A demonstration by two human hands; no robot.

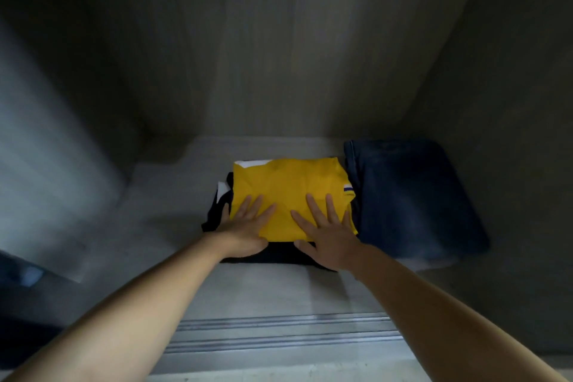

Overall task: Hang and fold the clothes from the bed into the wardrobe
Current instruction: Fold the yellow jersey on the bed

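- Yellow cotton, a folded shirt (288,195), lies on top of a small stack on the wardrobe shelf (173,195), with a dark garment (273,254) showing under its near edge and a sliver of white cloth (223,187) at the far left.
- Both my hands rest flat on the near half of that shirt: left hand (248,226) at its left corner, right hand (328,232) towards its right. The fingers of each are straight and spread, pinching nothing.
- Folded jeans (409,195) sit just beside the stack on its right, touching or nearly so; I cannot tell which in this dim light.
- I judge the step in hand to be settling the shirt onto the pile and smoothing it.
- To do it well, I would press evenly with both palms, then sweep outward from the middle so the creases near the centre flatten instead of bunching.
- I would keep the push downward, not forward, or the shirt may slide off the dark garment below and undo the fold.
- Squaring the near edge with the layer beneath would keep the stack tidy and clear of the sliding-door track (279,335) at the front.
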